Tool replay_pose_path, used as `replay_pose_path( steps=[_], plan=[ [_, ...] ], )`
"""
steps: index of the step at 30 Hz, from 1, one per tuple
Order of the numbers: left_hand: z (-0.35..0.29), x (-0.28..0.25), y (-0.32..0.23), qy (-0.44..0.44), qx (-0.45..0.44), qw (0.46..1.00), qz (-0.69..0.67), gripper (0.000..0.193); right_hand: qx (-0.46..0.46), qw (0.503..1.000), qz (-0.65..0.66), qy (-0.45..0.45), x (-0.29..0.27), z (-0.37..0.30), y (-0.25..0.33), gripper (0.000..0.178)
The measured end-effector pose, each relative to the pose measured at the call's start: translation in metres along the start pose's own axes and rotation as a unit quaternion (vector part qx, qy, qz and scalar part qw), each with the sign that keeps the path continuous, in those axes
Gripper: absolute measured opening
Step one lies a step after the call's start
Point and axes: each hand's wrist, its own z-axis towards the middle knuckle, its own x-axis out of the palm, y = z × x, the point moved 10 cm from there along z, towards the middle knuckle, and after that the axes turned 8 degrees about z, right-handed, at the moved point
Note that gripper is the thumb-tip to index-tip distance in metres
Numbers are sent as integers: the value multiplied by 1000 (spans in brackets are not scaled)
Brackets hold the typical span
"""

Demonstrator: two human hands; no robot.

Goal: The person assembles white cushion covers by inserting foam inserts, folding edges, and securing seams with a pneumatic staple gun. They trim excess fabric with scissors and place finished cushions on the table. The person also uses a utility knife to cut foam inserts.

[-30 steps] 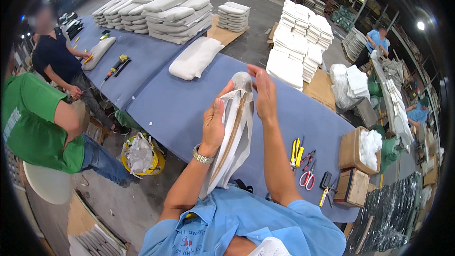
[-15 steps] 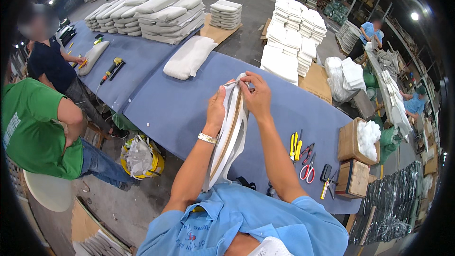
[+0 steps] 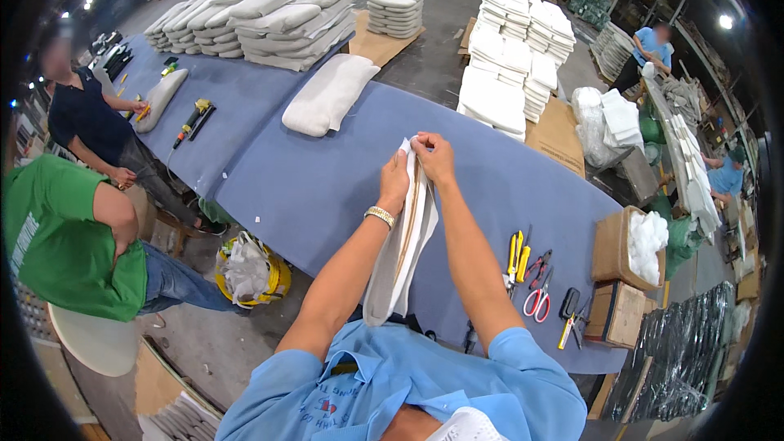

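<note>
Upright on its edge over the table, a light grey seat cushion (image 3: 380, 287) stands between my arms, its near end close to my shirt. A thin brown board edge runs lengthwise between white fabric layers along its top. My left hand (image 3: 394, 186) is closed round the side near the far end. With fingers pinched, my right hand (image 3: 433, 157) grips the fabric at the far tip; the exact fold under the fingertips is hidden. Another grey cushion (image 3: 330, 95) lies flat on the blue-covered table (image 3: 302, 188) beyond my hands.
To my right lie a yellow cutter (image 3: 514, 255), red-handled scissors (image 3: 537, 304) and pliers, beside a box of white stuffing (image 3: 647, 245). Stacked cushions (image 3: 286, 20) fill the far left. A power driver (image 3: 192, 121) lies left. Two people stand left, near a yellow bucket (image 3: 280, 282).
The cushion has turned and its fabric layers sit closer together. Both hands remain at its far end, slightly nearer to me. The person in dark clothes has brought a hand lower.
</note>
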Motion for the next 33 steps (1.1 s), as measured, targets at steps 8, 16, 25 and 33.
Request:
replay_pose_path(
  steps=[8, 16, 25, 33],
  plan=[
    [41, -25, 23, -31, -123, 991, 34, 46, 60, 998, 2, -7, 37, 23, -22, 16],
    [58, -53, 10, -130, -91, 967, 199, 43, 118, 971, 174, -114, 91, 24, -75, 14],
    [48, -61, 2, -131, -7, 988, 78, 33, 106, 962, 215, -129, 82, -7, -64, 19],
    [28, -57, -12, -120, 6, 992, 35, 33, 91, 974, 157, -134, 62, -27, -35, 19]
  ],
)
